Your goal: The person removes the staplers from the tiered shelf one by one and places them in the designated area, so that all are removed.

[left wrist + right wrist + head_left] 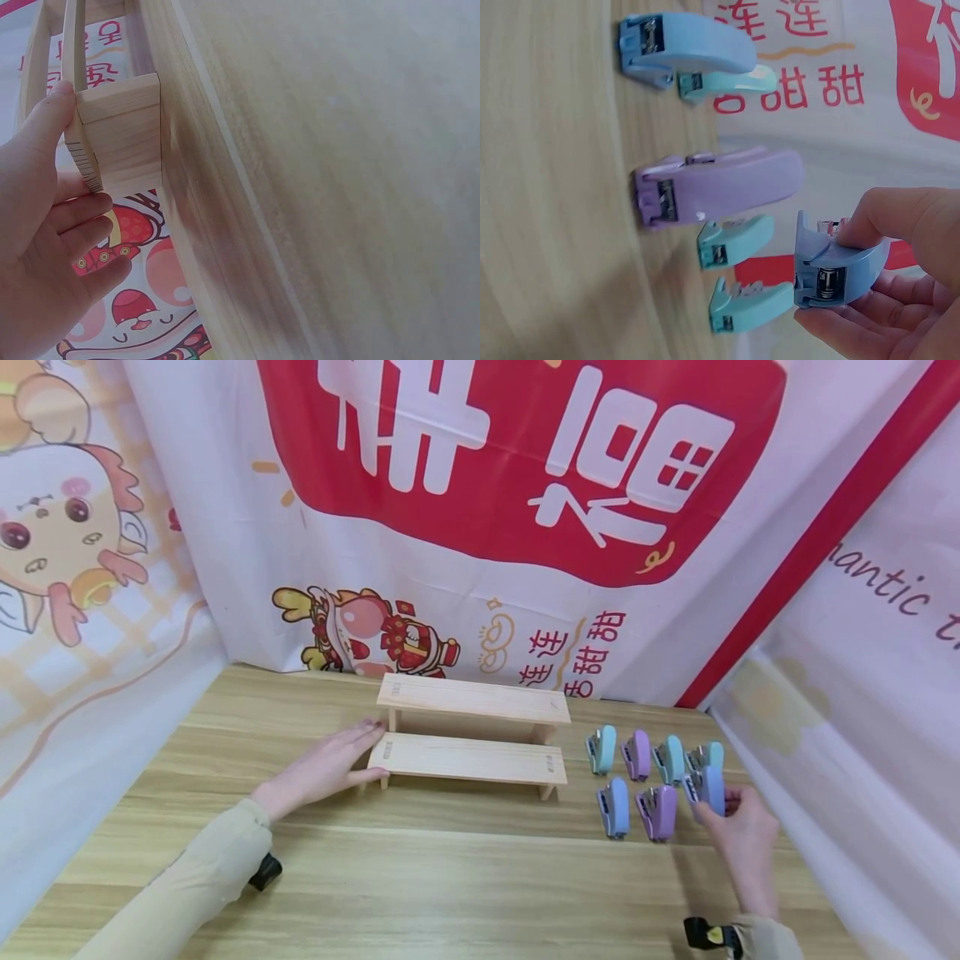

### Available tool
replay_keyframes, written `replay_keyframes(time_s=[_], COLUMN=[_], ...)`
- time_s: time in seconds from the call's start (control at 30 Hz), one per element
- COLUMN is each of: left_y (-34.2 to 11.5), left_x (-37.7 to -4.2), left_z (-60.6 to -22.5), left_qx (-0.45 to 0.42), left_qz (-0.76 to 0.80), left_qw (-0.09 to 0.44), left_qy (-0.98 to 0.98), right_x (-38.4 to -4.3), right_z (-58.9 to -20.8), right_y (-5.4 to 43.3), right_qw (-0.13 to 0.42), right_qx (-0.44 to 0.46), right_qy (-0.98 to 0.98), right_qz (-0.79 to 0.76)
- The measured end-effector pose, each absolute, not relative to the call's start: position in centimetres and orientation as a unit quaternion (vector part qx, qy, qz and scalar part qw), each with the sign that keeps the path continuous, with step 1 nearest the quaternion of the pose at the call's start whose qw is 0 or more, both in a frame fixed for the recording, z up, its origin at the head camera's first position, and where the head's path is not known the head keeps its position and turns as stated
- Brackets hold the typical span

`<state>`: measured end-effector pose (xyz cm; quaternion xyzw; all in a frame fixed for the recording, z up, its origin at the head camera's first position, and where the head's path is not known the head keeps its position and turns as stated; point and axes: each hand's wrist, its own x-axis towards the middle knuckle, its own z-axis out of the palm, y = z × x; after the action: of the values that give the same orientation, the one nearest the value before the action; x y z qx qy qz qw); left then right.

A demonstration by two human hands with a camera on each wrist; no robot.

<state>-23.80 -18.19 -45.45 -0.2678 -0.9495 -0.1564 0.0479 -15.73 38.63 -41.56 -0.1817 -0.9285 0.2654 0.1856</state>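
A two-tier wooden stand (468, 758) sits mid-table. At its left end is my left hand (330, 768); the left wrist view shows thumb and fingers straddling the end of the lower board (75, 142). At the right, my right hand (746, 827) grips a blue stapler (707, 789), thumb on one side and fingers on the other. The right wrist view shows this blue stapler (832, 270) held clear of the table. Close by stand a purple stapler (657, 812), another blue stapler (614, 808) and a back row of teal and purple staplers (636, 755).
Behind the table (420, 885) hangs a printed white and red cloth (480, 527). More cloth closes in the left side (90, 635) and the right side (847, 710). The staplers stand between the wooden stand and the right cloth.
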Motion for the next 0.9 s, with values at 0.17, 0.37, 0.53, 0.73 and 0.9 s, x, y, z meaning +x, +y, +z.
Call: replay_keyframes(time_s=[0.17, 0.37, 0.53, 0.73, 0.9], left_y=[-18.2, -18.2, -18.2, -18.2, -18.2], left_x=[-23.8, -23.7, -23.8, -23.8, -23.8], left_z=[-45.5, -45.5, -45.6, -45.6, -45.6], left_qx=[-0.266, -0.264, -0.263, -0.263, -0.265], left_qz=[-0.158, -0.154, -0.151, -0.152, -0.147], left_qw=[0.046, 0.044, 0.043, 0.042, 0.046], left_qy=[-0.950, -0.951, -0.952, -0.952, -0.952], right_x=[-15.8, -15.7, -15.7, -15.9, -16.1], right_z=[-42.1, -42.9, -43.7, -44.5, -44.9], right_y=[39.3, 39.9, 40.4, 40.9, 41.2], right_qw=[0.178, 0.160, 0.141, 0.127, 0.106], right_qx=[-0.175, -0.177, -0.179, -0.184, -0.187], right_qy=[-0.934, -0.938, -0.940, -0.941, -0.942], right_qz=[0.256, 0.250, 0.253, 0.254, 0.258])
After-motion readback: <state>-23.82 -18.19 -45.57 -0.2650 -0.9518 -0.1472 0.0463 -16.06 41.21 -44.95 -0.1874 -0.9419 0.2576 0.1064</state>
